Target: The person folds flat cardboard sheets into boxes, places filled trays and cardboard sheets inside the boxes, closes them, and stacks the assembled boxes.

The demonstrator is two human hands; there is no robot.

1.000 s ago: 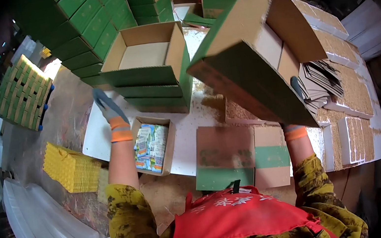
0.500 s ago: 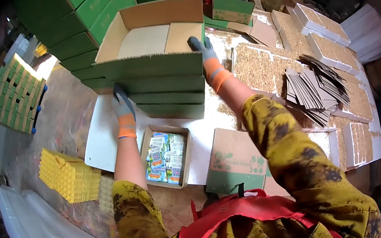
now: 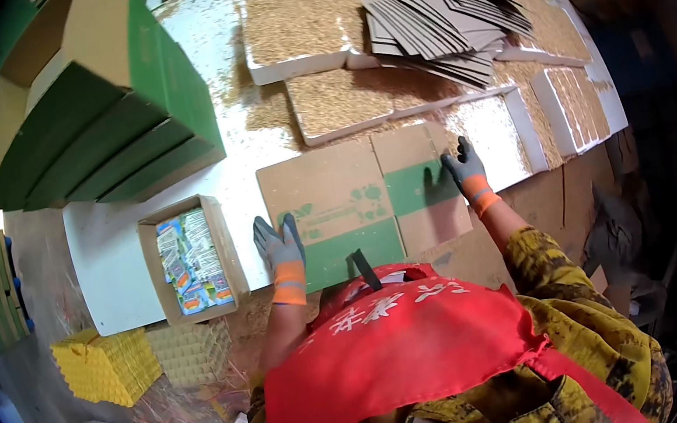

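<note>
A folded-flat cardboard carton point(image 3: 334, 185), brown with green bands, lies at the table's near edge in front of me. My left hand point(image 3: 279, 243), in a grey glove with an orange cuff, is at its left edge, thumb and fingers apart. Beside its right edge my right hand point(image 3: 465, 169), gloved the same way, has its fingers spread. Neither hand grips anything; whether the fingertips touch the cardboard is unclear. Left of my left hand stands an open cardboard box point(image 3: 234, 259) of colourful printed packets point(image 3: 191, 261).
A stack of green open cartons point(image 3: 123, 139) stands at the table's left. Grain-filled white foam trays point(image 3: 296, 28) cover the far and right side, with grey cardboard dividers point(image 3: 424, 25) piled on them. Yellow egg trays point(image 3: 106, 363) are stacked below the table's left edge.
Both hands have left the green carton stack and come down to either side of the flat carton. The view has swung right and nearer, so the stack now sits at the upper left.
</note>
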